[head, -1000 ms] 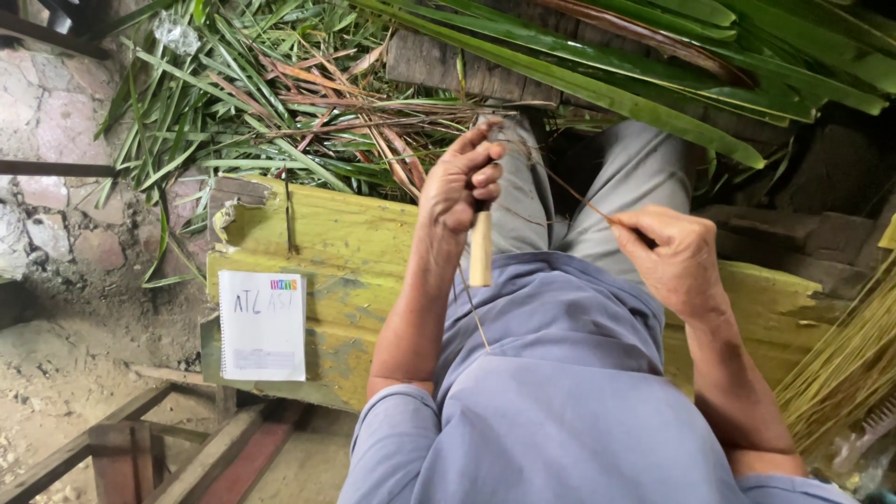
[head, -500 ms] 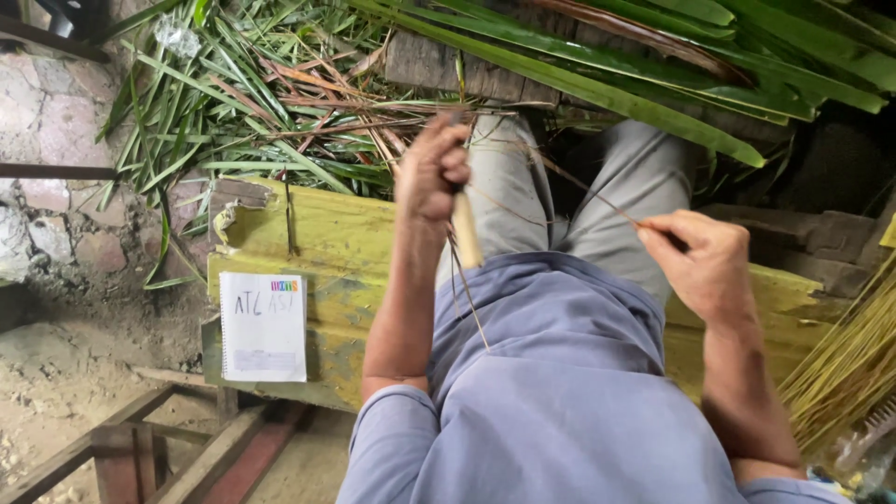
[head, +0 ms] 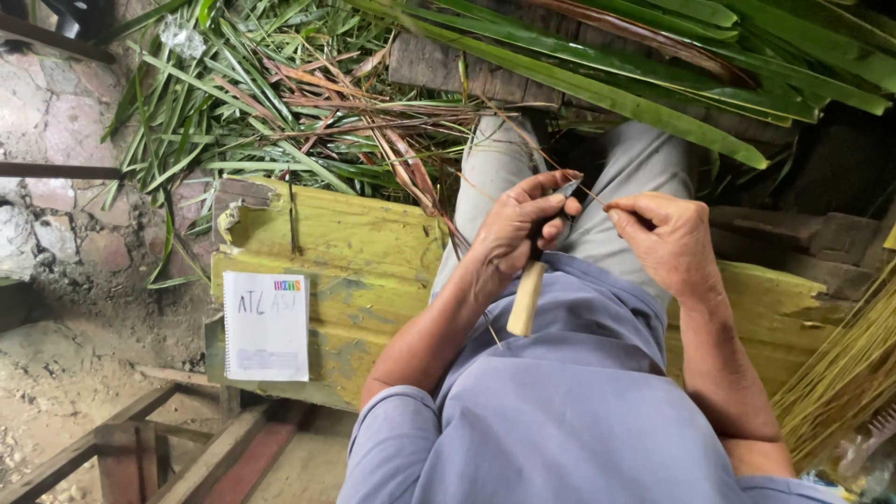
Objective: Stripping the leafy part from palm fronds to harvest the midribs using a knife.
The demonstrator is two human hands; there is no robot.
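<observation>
I sit on a yellow-green wooden bench [head: 345, 252], in a blue shirt and grey trousers. My left hand [head: 518, 229] grips a knife with a pale wooden handle [head: 525, 299]; the blade end sits by my thumb, against a thin brown leaf rib [head: 546, 159]. My right hand [head: 663, 238] pinches the near end of that rib between thumb and fingers. The two hands are close together above my lap. The rib runs up and away toward the leaf pile.
A heap of long green and dry brown palm leaves [head: 280, 103] lies ahead. A small spiral notebook [head: 266, 325] rests on the bench at left. A bundle of stripped yellowish ribs [head: 840, 373] leans at right. Stone wall and dirt floor lie at left.
My left hand with the knife has come back from far out along the rib to right beside my right hand. My right hand shifted slightly left and up.
</observation>
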